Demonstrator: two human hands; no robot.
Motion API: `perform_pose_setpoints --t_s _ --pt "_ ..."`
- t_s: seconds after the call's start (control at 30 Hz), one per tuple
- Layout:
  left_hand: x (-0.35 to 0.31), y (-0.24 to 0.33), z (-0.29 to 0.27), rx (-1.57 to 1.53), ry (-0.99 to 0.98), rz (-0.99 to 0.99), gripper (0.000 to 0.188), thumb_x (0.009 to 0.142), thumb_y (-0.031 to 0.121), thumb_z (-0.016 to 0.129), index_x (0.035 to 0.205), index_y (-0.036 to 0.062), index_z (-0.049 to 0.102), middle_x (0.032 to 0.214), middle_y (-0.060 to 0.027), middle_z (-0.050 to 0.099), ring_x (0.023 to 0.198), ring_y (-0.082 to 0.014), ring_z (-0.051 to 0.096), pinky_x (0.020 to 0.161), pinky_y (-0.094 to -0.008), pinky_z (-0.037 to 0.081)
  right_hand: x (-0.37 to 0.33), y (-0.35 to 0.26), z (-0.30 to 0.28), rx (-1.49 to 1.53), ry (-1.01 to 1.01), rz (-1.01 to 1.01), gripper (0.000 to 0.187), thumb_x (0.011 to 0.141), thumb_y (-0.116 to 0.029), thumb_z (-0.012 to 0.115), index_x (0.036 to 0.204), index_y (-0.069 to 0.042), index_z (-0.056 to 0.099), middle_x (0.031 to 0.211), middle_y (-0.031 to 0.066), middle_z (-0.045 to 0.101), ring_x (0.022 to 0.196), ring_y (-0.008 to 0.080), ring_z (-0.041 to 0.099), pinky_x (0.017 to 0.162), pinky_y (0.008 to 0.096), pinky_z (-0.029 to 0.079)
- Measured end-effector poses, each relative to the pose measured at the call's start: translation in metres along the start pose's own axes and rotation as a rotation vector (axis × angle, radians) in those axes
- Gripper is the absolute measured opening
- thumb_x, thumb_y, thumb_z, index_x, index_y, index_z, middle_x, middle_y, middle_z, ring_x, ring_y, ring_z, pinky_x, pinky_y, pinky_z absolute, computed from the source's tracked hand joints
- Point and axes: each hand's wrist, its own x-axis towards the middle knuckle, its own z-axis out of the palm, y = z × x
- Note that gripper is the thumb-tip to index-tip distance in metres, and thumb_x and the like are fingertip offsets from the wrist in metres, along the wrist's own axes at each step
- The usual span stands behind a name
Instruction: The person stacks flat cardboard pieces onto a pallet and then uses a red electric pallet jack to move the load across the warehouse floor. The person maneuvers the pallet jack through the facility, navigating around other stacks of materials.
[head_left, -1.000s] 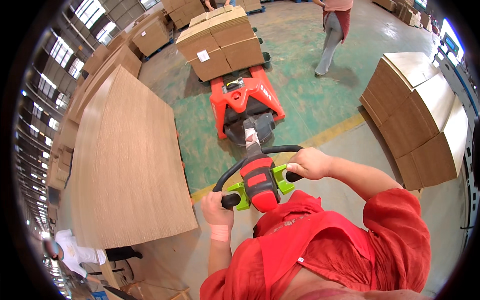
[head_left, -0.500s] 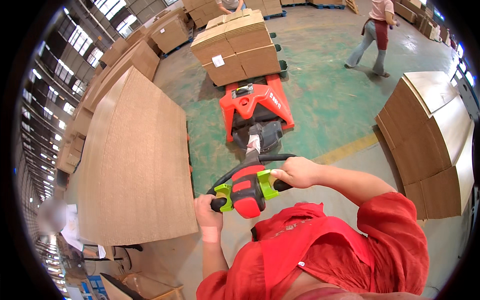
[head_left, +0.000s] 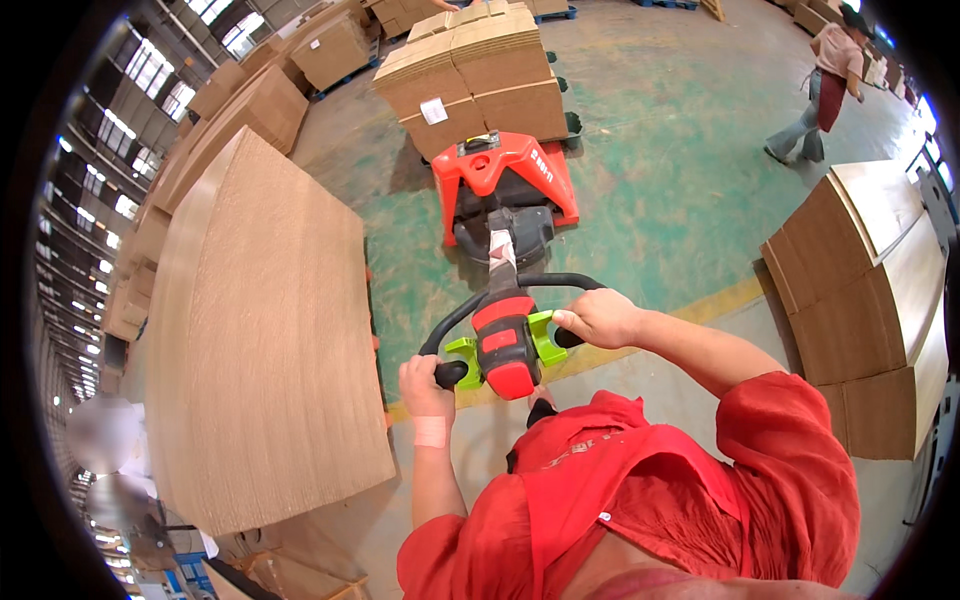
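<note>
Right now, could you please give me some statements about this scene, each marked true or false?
1. The left hand and right hand both hold the black handlebar of a red pallet jack. True.
2. The handlebar carries blue levers. False: it carries bright green levers.
3. The left wrist is bare. False: a pale pink wrap circles it.
4. A white label is on the brown stack ahead of the pallet jack. True.
5. Nobody but the wearer is in view. False: a person in a dark red apron is at the upper right.
</note>
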Motion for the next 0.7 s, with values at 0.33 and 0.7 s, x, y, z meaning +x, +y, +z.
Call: perform_pose_setpoints --t_s 0.33,0.7 --pt "-0.038 -0.104 0.133 0.030 0.010 0.056 0.021 0.060 -0.004 0.063 0.073 0.0095 0.054 0.077 -0.0091 0.054 0.078 -0.0334 0.051 0.067 -0.0427 0.042 0.066 0.074 0.134 -0.049 0.083 -0.051 0.055 0.097 -0.049 0.028 0.084 -0.010 0.065 0.083 0.0150 0.065 0.082 0.0374 0.061 0.073 0.0469 0.048" --pt "-0.004 -0.139 0.108 -0.029 -0.078 0.131 0.015 0.065 0.007 0.066 0.075 0.0101 0.055 0.077 -0.0091 0.054 0.084 -0.0330 0.054 0.087 -0.0466 0.042 0.081 0.055 0.108 0.120 0.087 -0.347 0.064 0.087 -0.060 0.047 0.109 -0.001 0.058 0.083 0.0139 0.058 0.080 0.0347 0.060 0.068 0.0435 0.049"
